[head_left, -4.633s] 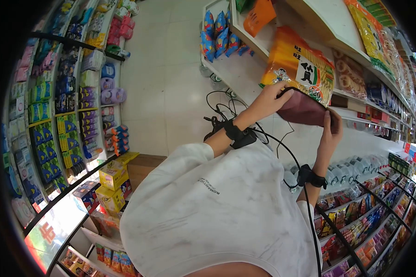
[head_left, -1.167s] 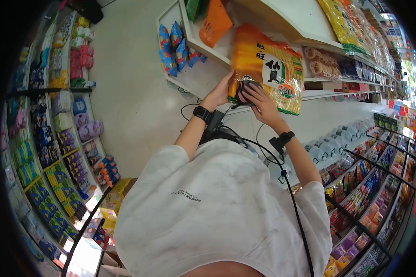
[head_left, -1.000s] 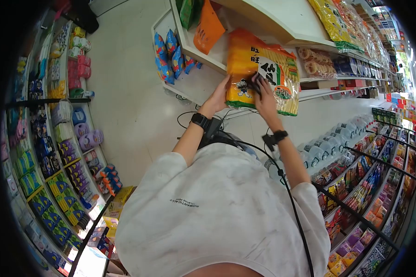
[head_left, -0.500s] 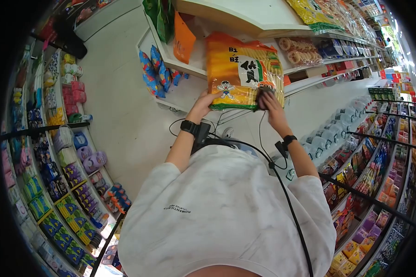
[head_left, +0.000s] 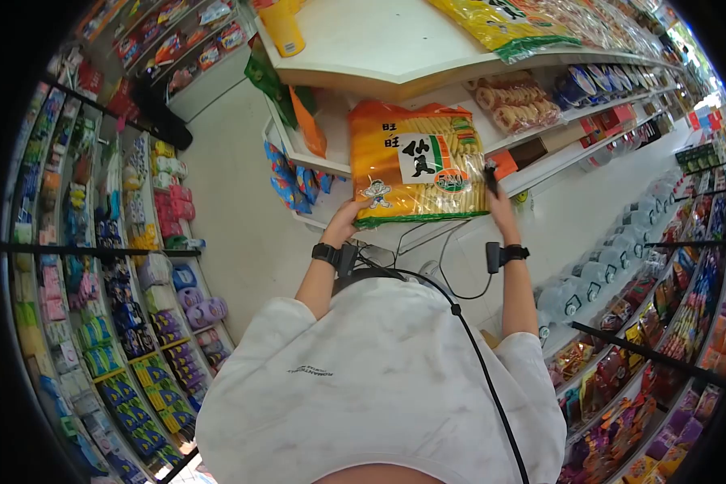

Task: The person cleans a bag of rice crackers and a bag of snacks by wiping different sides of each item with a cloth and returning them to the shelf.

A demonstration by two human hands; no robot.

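A big orange and yellow bag of rice crackers point(head_left: 415, 165) with a green bottom edge is held up in front of me, its printed front facing me. My left hand point(head_left: 344, 222) grips its lower left corner, fingers closed and partly hidden by the bag. At the right edge is my right hand point(head_left: 500, 208), closed around a small dark bunched cloth point(head_left: 491, 176); the cloth is against or just beside the bag's side. Dark straps with small boxes and black cables sit on both wrists.
Just beyond the bag stands a white shelf unit point(head_left: 379, 68) with a yellow can point(head_left: 281, 28) and more snack bags point(head_left: 512, 28). Blue packets point(head_left: 293, 177) lie on its lower shelf. Large clear water bottles point(head_left: 593, 270) line the right; stocked shelves point(head_left: 129, 323) fill the left.
My right hand, with the dark cloth, has gone from the bag's lower front to its right edge. The bag sits lower in view, and the camera view has shifted.
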